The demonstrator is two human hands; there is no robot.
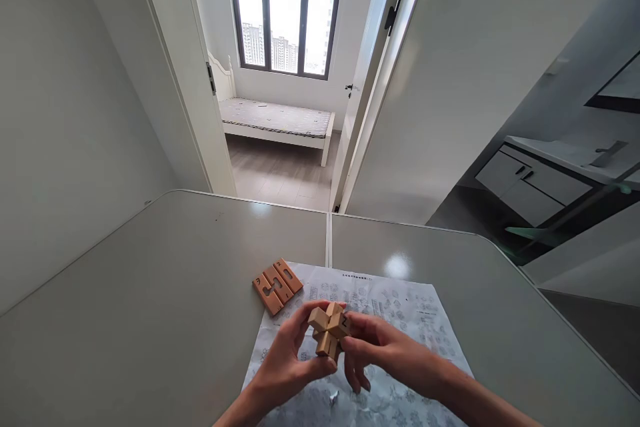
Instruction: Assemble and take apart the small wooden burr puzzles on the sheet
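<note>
From where I am standing, a grey table [150, 293] is filling the foreground, its seam running in from the far edge. A printed sheet [420, 307] is lying short of that edge, mostly right of the seam. Above it, the person's left hand [287, 357] and right hand [385, 347] are facing each other. Flat wooden pieces [278, 287] are resting at the sheet's far left corner. The wooden block [328, 330] is sitting between the hands, the left clasping, the right pinching its right side; its stubs are radiating crosswise, showing no single long axis, neither hand being nearer. Counting: one table, one sheet, two hands, apparently three flat pieces, one block.
</note>
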